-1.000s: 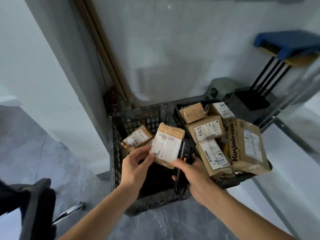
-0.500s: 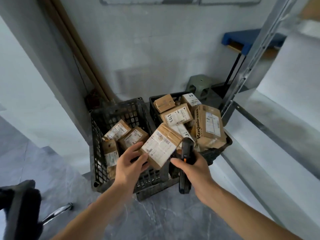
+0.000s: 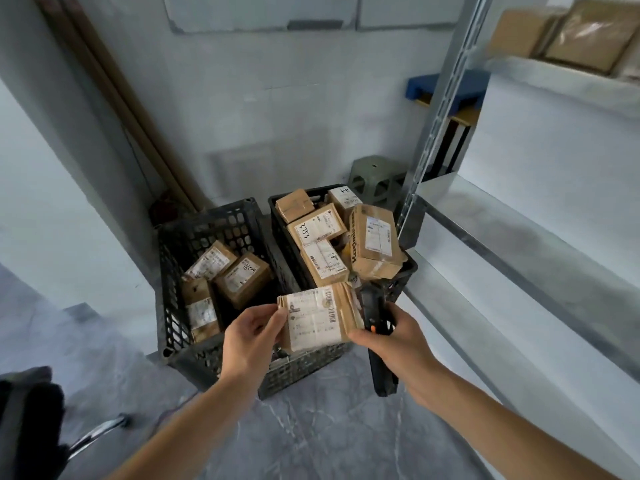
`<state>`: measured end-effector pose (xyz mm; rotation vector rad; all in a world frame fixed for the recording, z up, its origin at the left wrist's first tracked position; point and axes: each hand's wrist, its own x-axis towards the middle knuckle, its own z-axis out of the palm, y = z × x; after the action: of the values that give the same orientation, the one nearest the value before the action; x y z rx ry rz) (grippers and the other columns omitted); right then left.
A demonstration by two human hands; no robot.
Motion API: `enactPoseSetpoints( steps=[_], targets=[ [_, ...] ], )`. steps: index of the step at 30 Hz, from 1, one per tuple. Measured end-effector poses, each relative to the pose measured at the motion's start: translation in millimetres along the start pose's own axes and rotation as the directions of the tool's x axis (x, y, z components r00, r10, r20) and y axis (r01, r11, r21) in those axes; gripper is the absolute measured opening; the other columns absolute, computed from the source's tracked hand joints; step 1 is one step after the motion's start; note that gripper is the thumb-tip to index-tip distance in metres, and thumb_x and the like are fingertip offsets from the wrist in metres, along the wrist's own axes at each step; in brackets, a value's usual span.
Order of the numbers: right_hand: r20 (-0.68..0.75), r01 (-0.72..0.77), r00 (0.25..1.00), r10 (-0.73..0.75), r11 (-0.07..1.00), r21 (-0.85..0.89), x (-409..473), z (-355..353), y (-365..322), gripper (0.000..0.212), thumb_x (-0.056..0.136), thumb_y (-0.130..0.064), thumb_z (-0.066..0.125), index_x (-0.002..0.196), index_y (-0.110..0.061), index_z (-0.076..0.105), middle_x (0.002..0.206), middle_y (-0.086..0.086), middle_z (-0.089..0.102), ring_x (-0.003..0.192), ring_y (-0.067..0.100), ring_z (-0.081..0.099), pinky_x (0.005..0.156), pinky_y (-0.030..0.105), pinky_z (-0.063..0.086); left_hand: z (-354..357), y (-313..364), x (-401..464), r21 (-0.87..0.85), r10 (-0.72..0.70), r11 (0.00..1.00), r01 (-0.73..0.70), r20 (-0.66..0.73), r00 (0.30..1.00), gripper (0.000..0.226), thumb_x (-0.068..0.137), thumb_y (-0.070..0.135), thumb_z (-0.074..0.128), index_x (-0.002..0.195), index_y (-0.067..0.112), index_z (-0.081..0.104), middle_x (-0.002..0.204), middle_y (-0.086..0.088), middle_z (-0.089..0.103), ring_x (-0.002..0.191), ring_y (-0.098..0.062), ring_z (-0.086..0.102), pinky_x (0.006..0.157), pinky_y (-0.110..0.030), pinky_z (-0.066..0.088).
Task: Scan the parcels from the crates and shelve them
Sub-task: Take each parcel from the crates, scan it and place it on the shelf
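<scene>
Head view shows the parcel (image 3: 320, 317) held between your two hands in the lower centre of the frame, above the near rims of the two crates. Your left hand (image 3: 251, 336) pinches its left edge, thumb on the label face and fingers behind. Your right hand (image 3: 398, 341) is curled round the scanner (image 3: 377, 344), and its thumb side touches the parcel's right lower corner; you can't tell from here whether it also bears any of the weight.

The parcel's long axis runs nearly left to right across the frame, slightly raised at the right end, with the label face turned up toward you. The scanner lies along the parcel's right end, its long axis running up and down the frame, its head at the top, just beside the parcel's upper right corner. So the label sits to the left of the scanner, not in front of its head. By my judgement, a scan needs you to tip the scanner head over toward the barcode, or turn the parcel to face it.

The shelf (image 3: 519, 258) lies to the right of both hands, in the right half of the frame, so your right hand is nearer to it. The left crate (image 3: 207, 358) and right crate (image 3: 405, 271) sit beyond your hands, both with parcels inside.
</scene>
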<state>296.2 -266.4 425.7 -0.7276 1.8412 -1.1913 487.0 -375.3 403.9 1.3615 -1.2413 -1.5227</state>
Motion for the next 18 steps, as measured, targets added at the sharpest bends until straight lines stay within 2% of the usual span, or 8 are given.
enactPoseSetpoints(
  steps=[2,5,7,10,13,18],
  targets=[
    [0.007,-0.022,1.000,0.022,0.999,-0.023,-9.4,-4.1,8.7,0.036,0.078,-0.016,0.086,0.108,-0.029,0.070,0.087,-0.022,0.075,0.084,-0.007,0.068,0.065,0.009,0.046,4.5,-3.6,-8.9,0.029,0.007,1.000,-0.008,0.034,0.999,0.010,0.094,0.026,0.070,0.102,0.026,0.075,0.089,0.008,0.078,0.090,-0.016,0.074,0.081,-0.033,0.062],
    [-0.037,-0.056,0.998,0.056,0.998,-0.017,-22.7,-7.7,22.4,0.042,0.074,-0.021,0.091,0.109,-0.029,0.069,0.097,-0.014,0.075,0.094,0.002,0.068,0.074,0.020,0.048,9.7,-9.8,-22.1,0.002,-0.029,1.000,0.028,0.129,0.991,0.026,0.094,0.017,0.069,0.117,0.028,0.072,0.099,0.008,0.078,0.095,-0.009,0.073,0.081,-0.023,0.059],
    [-0.049,-0.076,0.996,0.076,0.997,-0.002,-33.1,-10.0,29.8,0.040,0.075,-0.020,0.090,0.107,-0.027,0.069,0.099,-0.012,0.074,0.095,0.004,0.068,0.073,0.020,0.048,11.7,-14.6,-31.8,-0.005,-0.054,0.998,0.056,0.185,0.981,0.035,0.094,0.012,0.068,0.122,0.033,0.068,0.102,0.008,0.077,0.092,-0.003,0.072,0.075,-0.018,0.059],
    [-0.052,-0.094,0.994,0.094,0.996,0.007,-50.6,-14.2,39.1,0.033,0.078,-0.018,0.088,0.104,-0.026,0.069,0.097,-0.009,0.073,0.092,0.004,0.067,0.068,0.018,0.045,12.6,-24.4,-43.4,0.027,-0.042,0.999,0.038,0.169,0.985,0.028,0.093,0.010,0.070,0.116,0.026,0.071,0.103,0.006,0.076,0.096,-0.009,0.072,0.080,-0.024,0.059],
    [-0.062,-0.116,0.991,0.116,0.993,0.014,-68.6,-18.4,46.8,0.035,0.077,-0.021,0.088,0.106,-0.025,0.068,0.100,-0.006,0.071,0.093,0.007,0.066,0.069,0.021,0.045,14.4,-32.3,-53.4,0.058,-0.002,0.998,-0.007,0.155,0.988,0.017,0.092,0.012,0.071,0.107,0.020,0.072,0.100,0.003,0.077,0.099,-0.014,0.072,0.088,-0.031,0.059],
    [-0.117,-0.142,0.983,0.143,0.990,0.023,-100.1,-31.3,56.7,0.033,0.079,-0.017,0.087,0.105,-0.023,0.068,0.099,-0.002,0.071,0.092,0.013,0.067,0.067,0.019,0.047,25.7,-32.5,-73.2,0.037,0.002,0.999,-0.011,0.232,0.973,0.020,0.093,0.019,0.071,0.109,0.030,0.073,0.099,0.012,0.077,0.096,-0.006,0.072,0.090,-0.031,0.056]
  ],
)
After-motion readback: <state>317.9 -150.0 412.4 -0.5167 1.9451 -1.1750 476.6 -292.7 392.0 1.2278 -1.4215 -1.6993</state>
